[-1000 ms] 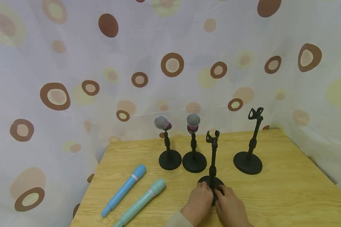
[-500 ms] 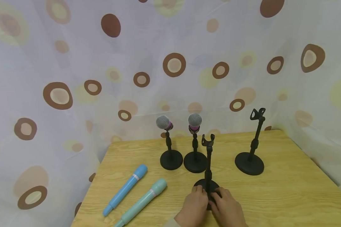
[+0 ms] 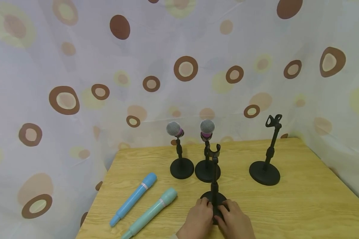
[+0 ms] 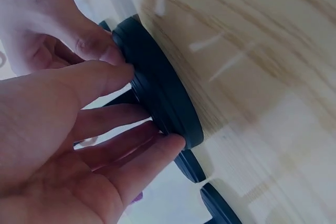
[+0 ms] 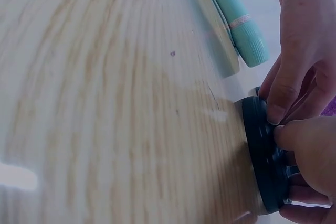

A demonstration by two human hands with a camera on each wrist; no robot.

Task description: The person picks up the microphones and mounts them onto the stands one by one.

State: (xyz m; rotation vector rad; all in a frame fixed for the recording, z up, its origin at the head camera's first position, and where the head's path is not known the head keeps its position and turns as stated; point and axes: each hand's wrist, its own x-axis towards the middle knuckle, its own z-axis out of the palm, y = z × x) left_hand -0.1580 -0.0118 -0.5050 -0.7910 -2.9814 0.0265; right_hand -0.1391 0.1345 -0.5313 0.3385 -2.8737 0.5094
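Note:
Both hands hold the round base of a black microphone stand (image 3: 214, 187) at the front of the table. My left hand (image 3: 198, 217) grips the base's left side, and my right hand (image 3: 237, 220) grips its right side. No microphone sits in this stand's forked clip. In the left wrist view, the left thumb and fingers lie against the rim of the base (image 4: 163, 87), with the other hand's thumb beside them. The right wrist view shows the base (image 5: 262, 156) low over the wood, both thumbs on it; whether it touches the table is unclear.
Two stands holding microphones (image 3: 173, 128) (image 3: 207, 126) with silver grilles stand behind. A further stand (image 3: 265, 172) without a microphone is at the right. Blue (image 3: 133, 199) and mint-green (image 3: 151, 212) microphone-shaped sticks lie at the left of the wooden table (image 3: 302, 205). A patterned curtain hangs behind.
Both hands have moved the held stand leftward and toward the person; its clip now overlaps the middle stand in view. The head view has turned slightly left. The other things have stayed put.

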